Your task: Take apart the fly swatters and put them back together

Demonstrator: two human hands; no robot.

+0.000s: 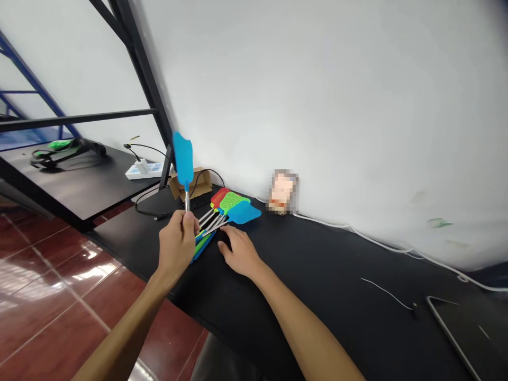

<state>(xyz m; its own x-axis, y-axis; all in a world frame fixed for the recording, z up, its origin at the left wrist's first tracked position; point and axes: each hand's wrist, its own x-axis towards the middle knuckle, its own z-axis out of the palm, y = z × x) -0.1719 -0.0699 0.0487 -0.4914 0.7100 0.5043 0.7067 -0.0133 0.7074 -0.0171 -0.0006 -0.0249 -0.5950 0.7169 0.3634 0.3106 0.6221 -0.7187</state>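
The left grip point(178, 241) is holding a blue fly swatter point(183, 161) upright, its fingers wrapping the lower end while the metal shaft is rising out of the fist. The right grip point(240, 251) is lying palm down over the tabletop point(317, 275), moderately wide, its thumb spreading away from the fingers; I cannot tell whether the fingertips are touching the shaft beside them. Just beyond the right grip, a red swatter point(219, 197), a green swatter point(234, 202) and a second blue swatter point(244, 212) are overlapping in a pile, their handles pointing back between the two grips. Beyond the left grip, a cardboard box point(204, 182) is sitting open, and a black cable point(147, 213) is curving to that grip's left. Far past the right grip, a white cord point(381, 243) is running along the wall.
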